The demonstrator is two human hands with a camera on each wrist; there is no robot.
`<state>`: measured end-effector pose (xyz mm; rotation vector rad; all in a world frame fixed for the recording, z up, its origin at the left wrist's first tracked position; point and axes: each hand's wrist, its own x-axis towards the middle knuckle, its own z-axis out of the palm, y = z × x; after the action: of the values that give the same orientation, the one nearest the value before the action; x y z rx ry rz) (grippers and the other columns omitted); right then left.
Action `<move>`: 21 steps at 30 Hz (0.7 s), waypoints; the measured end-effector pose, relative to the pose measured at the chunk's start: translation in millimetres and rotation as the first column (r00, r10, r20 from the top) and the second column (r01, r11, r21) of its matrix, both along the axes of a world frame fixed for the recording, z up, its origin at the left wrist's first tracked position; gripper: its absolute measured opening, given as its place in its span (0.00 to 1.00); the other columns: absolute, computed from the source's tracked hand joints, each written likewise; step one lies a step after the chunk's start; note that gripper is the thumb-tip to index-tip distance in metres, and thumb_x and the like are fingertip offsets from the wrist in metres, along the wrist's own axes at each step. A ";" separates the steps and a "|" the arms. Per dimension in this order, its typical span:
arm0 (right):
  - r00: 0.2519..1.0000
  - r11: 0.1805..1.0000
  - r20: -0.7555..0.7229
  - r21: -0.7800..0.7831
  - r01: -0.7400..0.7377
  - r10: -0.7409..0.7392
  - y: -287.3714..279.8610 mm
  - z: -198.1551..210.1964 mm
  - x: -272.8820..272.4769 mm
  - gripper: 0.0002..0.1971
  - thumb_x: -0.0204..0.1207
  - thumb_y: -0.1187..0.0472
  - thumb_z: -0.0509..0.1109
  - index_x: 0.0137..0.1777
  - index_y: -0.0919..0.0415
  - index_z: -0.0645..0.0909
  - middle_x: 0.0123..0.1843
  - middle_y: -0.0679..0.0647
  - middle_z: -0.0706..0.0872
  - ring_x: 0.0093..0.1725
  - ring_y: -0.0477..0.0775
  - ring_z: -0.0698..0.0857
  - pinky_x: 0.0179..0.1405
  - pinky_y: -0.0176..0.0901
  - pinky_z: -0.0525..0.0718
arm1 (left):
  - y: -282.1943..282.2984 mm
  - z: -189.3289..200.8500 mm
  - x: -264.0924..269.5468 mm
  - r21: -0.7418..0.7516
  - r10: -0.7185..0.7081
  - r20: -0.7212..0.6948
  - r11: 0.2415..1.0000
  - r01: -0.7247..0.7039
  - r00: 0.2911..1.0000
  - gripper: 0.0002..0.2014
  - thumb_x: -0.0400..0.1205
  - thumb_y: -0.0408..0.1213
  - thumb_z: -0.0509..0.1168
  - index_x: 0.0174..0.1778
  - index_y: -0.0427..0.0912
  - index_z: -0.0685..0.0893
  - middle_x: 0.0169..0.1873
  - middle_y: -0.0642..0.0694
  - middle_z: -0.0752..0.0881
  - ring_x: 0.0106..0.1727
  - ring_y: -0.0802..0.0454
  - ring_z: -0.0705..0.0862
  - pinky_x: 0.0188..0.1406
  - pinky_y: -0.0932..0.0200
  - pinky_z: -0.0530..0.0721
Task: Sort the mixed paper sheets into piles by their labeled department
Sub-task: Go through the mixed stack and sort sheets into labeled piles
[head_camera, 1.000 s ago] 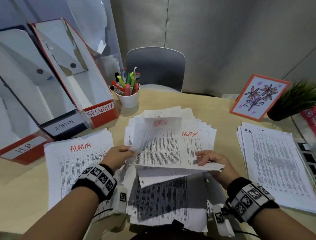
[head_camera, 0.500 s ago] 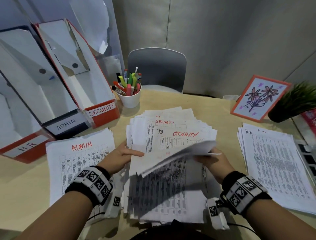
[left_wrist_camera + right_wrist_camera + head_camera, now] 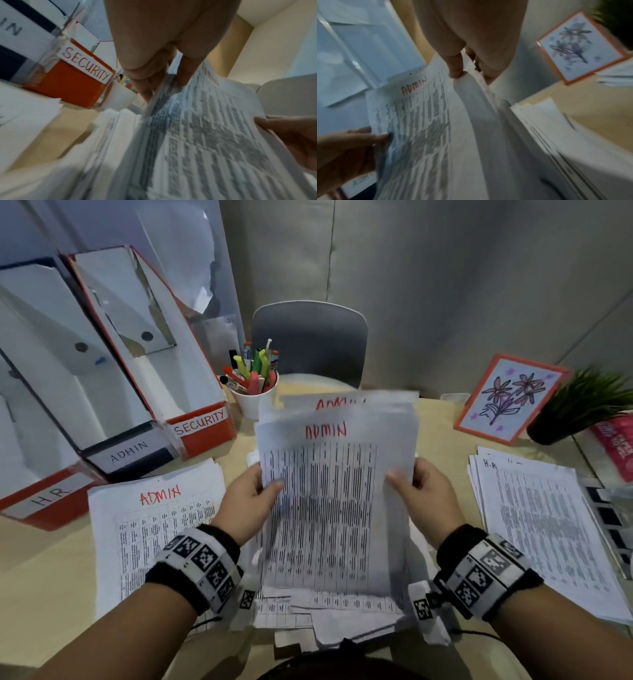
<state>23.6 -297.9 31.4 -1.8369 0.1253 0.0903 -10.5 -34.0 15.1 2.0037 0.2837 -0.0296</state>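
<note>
Above the desk: both hands' fingers grip ADMIN sheets [image 3: 337,494] | white cup [image 3: 254,402] holds pens

A tan table [image 3: 51,583] is carrying three paper piles: an ADMIN pile [image 3: 150,529] lying at 9 o'clock, a mixed pile [image 3: 329,607] sitting at centre, an H.R. pile [image 3: 544,525] lying at 3. File boxes [image 3: 144,419] are standing at 10, a pen cup [image 3: 255,402] at 12, a flower card [image 3: 507,398] and plant [image 3: 582,409] at 2.
</note>
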 end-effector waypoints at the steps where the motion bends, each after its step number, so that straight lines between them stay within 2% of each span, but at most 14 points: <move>1: 0.997 1.000 0.076 -0.008 0.015 -0.015 2.8 12.1 0.4 0.04 0.80 0.62 0.68 0.46 0.52 0.79 0.44 0.49 0.88 0.42 0.44 0.86 0.42 0.39 0.84 | -2.2 7.3 2.3 -0.004 0.032 0.070 0.999 -0.032 0.997 0.18 0.80 0.49 0.66 0.48 0.35 0.80 0.39 0.33 0.86 0.40 0.40 0.85 0.46 0.43 0.85; 3: 0.972 0.997 0.232 -0.050 0.051 -0.039 5.8 34.2 2.8 0.05 0.81 0.59 0.66 0.43 0.51 0.76 0.39 0.45 0.85 0.36 0.38 0.81 0.36 0.31 0.78 | -9.4 28.8 4.5 -0.097 0.091 0.210 0.993 -0.072 0.973 0.04 0.84 0.38 0.64 0.47 0.41 0.79 0.36 0.45 0.86 0.37 0.52 0.85 0.38 0.62 0.84; 4: 0.955 0.996 0.296 -0.071 0.054 -0.031 6.4 44.2 3.7 0.04 0.82 0.57 0.64 0.44 0.51 0.75 0.38 0.45 0.83 0.35 0.39 0.78 0.34 0.33 0.76 | -11.6 37.5 4.7 -0.123 0.101 0.282 0.990 -0.069 0.954 0.01 0.84 0.35 0.63 0.49 0.43 0.78 0.39 0.51 0.85 0.39 0.60 0.84 0.37 0.71 0.82; 7: 0.918 0.997 0.396 -0.078 0.019 0.014 7.0 56.3 6.9 0.05 0.82 0.55 0.59 0.52 0.56 0.71 0.40 0.45 0.80 0.38 0.43 0.77 0.36 0.36 0.76 | -13.9 47.7 6.2 -0.064 0.065 0.437 0.997 -0.040 0.897 0.06 0.86 0.33 0.61 0.58 0.42 0.74 0.47 0.58 0.82 0.46 0.77 0.80 0.42 0.81 0.76; 9: 0.931 0.995 0.361 -0.100 -0.018 0.053 7.0 45.0 5.8 0.03 0.84 0.63 0.57 0.55 0.59 0.70 0.42 0.44 0.79 0.38 0.38 0.78 0.39 0.35 0.76 | -13.0 37.5 5.9 -0.058 0.001 0.444 0.998 0.028 0.896 0.11 0.87 0.35 0.59 0.64 0.46 0.72 0.54 0.55 0.83 0.55 0.76 0.79 0.50 0.78 0.77; 11: 0.955 0.980 0.276 -0.193 -0.051 0.104 5.3 23.3 -1.9 0.05 0.84 0.69 0.56 0.53 0.60 0.70 0.42 0.41 0.78 0.39 0.31 0.77 0.40 0.37 0.75 | -13.4 22.0 0.7 -0.086 -0.014 0.357 0.995 0.048 0.934 0.11 0.87 0.34 0.57 0.65 0.48 0.72 0.53 0.58 0.82 0.50 0.78 0.80 0.46 0.80 0.78; 12: 0.967 0.972 0.224 -0.225 -0.073 0.125 3.3 10.8 -7.0 0.04 0.84 0.68 0.56 0.53 0.61 0.70 0.43 0.43 0.79 0.41 0.33 0.78 0.41 0.41 0.75 | -14.0 14.1 -3.1 -0.065 -0.015 0.313 0.997 0.037 0.950 0.11 0.87 0.33 0.57 0.64 0.47 0.73 0.52 0.62 0.81 0.47 0.80 0.79 0.43 0.82 0.76; 14: 0.977 0.959 0.145 -0.259 -0.116 0.157 -0.8 -6.8 -17.4 0.07 0.86 0.63 0.55 0.56 0.65 0.73 0.48 0.50 0.83 0.48 0.47 0.81 0.46 0.45 0.78 | -16.0 1.4 -10.2 0.034 -0.030 0.264 0.999 0.022 0.964 0.11 0.87 0.36 0.56 0.65 0.46 0.74 0.52 0.65 0.79 0.48 0.79 0.78 0.42 0.85 0.72; 15: 0.977 0.956 0.130 -0.263 -0.131 0.170 -2.6 -13.2 -21.0 0.10 0.86 0.61 0.55 0.58 0.66 0.74 0.50 0.52 0.84 0.50 0.50 0.82 0.46 0.41 0.79 | -17.0 -2.1 -12.6 0.075 -0.038 0.242 0.997 0.021 0.970 0.12 0.87 0.38 0.55 0.66 0.45 0.74 0.51 0.64 0.79 0.48 0.75 0.78 0.42 0.84 0.71; 17: 0.979 0.960 0.120 -0.246 -0.132 0.165 -4.6 -19.2 -24.2 0.11 0.86 0.60 0.55 0.59 0.63 0.76 0.51 0.49 0.84 0.50 0.47 0.83 0.44 0.29 0.79 | -20.0 -3.1 -14.8 0.109 -0.021 0.168 0.994 0.003 0.986 0.12 0.87 0.40 0.55 0.65 0.42 0.75 0.47 0.59 0.79 0.46 0.62 0.76 0.36 0.79 0.70; 18: 0.981 0.963 0.119 -0.240 -0.121 0.153 -4.6 -20.2 -24.1 0.10 0.86 0.61 0.55 0.58 0.61 0.77 0.51 0.48 0.85 0.50 0.45 0.83 0.43 0.27 0.79 | -20.6 -2.9 -14.0 0.108 -0.003 0.152 0.994 -0.014 0.988 0.12 0.87 0.40 0.55 0.63 0.42 0.76 0.44 0.58 0.79 0.44 0.60 0.76 0.33 0.76 0.70; 21: 0.991 0.985 0.109 -0.164 -0.058 0.076 -4.0 -22.0 -18.0 0.09 0.85 0.63 0.58 0.58 0.62 0.79 0.51 0.50 0.86 0.49 0.44 0.83 0.44 0.26 0.79 | -20.1 -0.3 -11.2 0.093 -0.016 0.196 0.996 -0.002 0.981 0.08 0.87 0.38 0.56 0.60 0.42 0.75 0.40 0.54 0.80 0.37 0.71 0.78 0.30 0.73 0.72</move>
<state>5.5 -301.9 9.4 -2.0026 -0.0106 0.0220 -21.7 -54.1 14.8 2.0817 0.1538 0.1794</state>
